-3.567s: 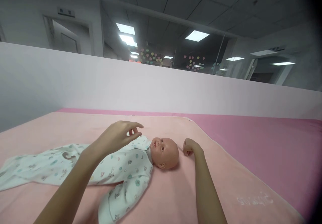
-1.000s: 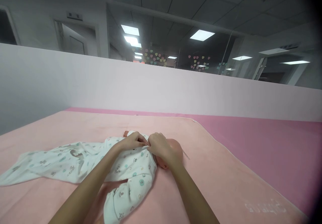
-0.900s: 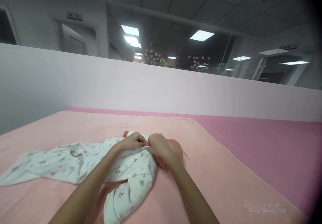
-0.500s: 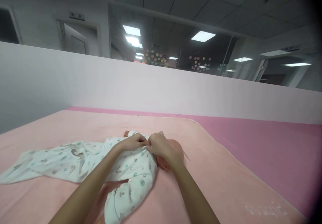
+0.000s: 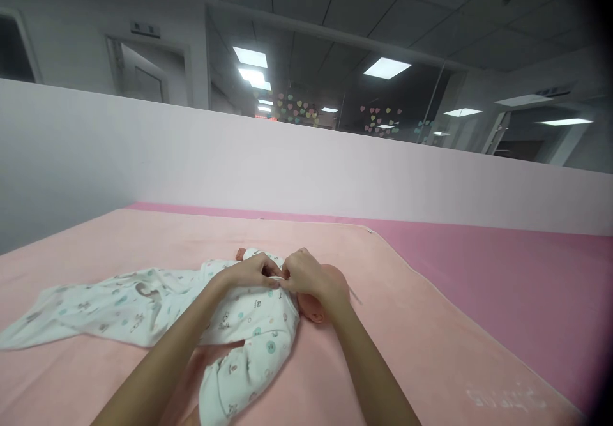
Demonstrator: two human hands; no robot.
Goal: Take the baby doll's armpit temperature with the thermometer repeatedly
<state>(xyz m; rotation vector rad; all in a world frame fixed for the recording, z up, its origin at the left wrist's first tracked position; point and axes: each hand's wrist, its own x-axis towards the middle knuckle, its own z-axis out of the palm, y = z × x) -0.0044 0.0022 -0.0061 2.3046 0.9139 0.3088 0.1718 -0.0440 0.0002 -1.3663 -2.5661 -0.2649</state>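
A baby doll [image 5: 313,310] lies on its back on the pink blanket, its head to the right, partly hidden behind my right wrist. It wears a white patterned baby outfit [image 5: 258,324], whose trouser part stretches out to the left. At the neckline, my left hand [image 5: 253,269] pinches the cloth of the outfit. Close against it, my right hand [image 5: 304,274] has its fingers closed on the collar edge beside the doll's chin. Whatever fastening lies between the fingertips is too small to make out.
The pink blanket [image 5: 431,349] covers a padded pink surface [image 5: 502,273]. A low white wall [image 5: 306,170] runs along the back and left. A thin pale stick-like edge [image 5: 355,295] shows beside the doll's head. Beyond the wall are a window with heart stickers and doorways.
My left thumb and fingers have shifted slightly at the collar, with the thumb now lying along the cloth edge. The doll and the outfit stay in place.
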